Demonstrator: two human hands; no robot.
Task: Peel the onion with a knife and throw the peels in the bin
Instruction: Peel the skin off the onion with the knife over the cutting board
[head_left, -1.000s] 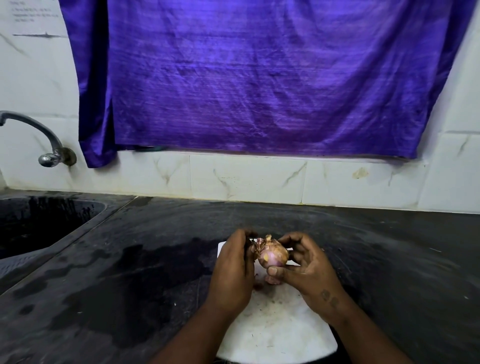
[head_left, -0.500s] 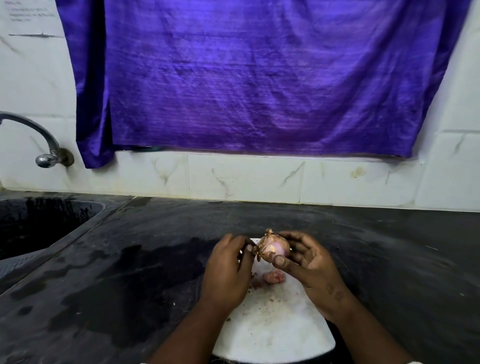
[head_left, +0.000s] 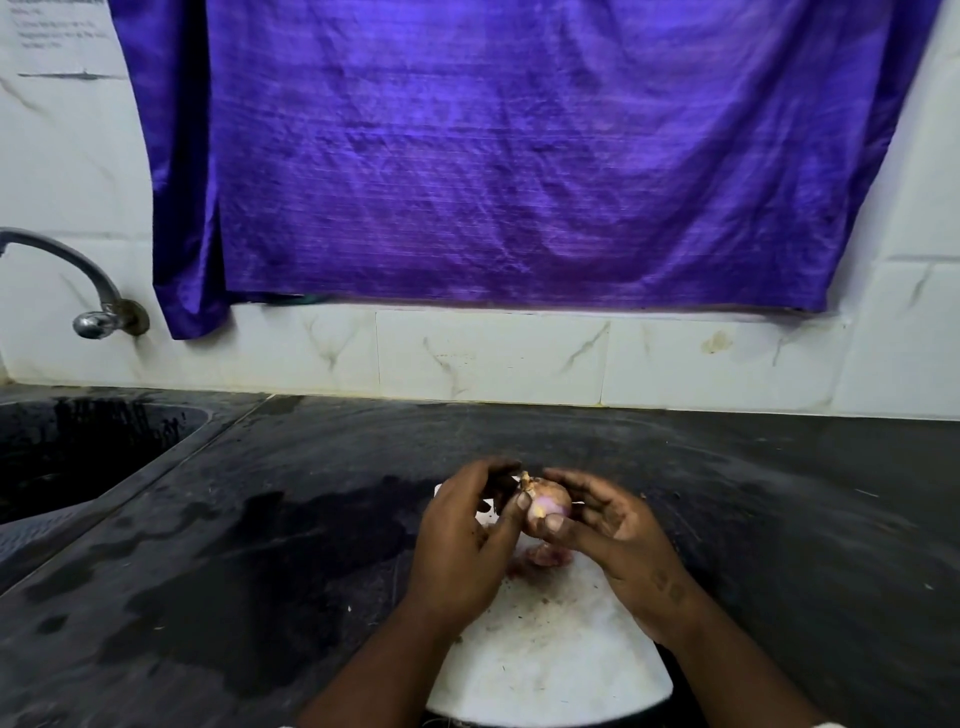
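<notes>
onion (head_left: 548, 501): in the air between both grips, over the far end of the white board (head_left: 550, 670); the board sits at the counter's (head_left: 260, 571) near edge, about mid-length.
left grip (head_left: 467, 540): fingers curled round the onion's left side, thumb tip pressed on its near face just under the root tuft.
right grip (head_left: 613, 530): closed on the onion from the right and below, thumb across the front.
skin: pale pink flesh bared on the near face; dry brown skin remains around the tuft.
change: 1 s ago a pink peel scrap (head_left: 545, 557) sat tight under the right thumb; now it lies on the board, clear of the onion. The left thumb has moved onto the bared face.
meaning: my read is 1 strip is off, peeling is partway, and the next strip starts at the tuft.
knife: not in view; the fingers do the work here.
bin: not in view; the scrap is not yet binned.
rest: sink (head_left: 78, 457) and tap (head_left: 98, 312) at the counter's left end.
</notes>
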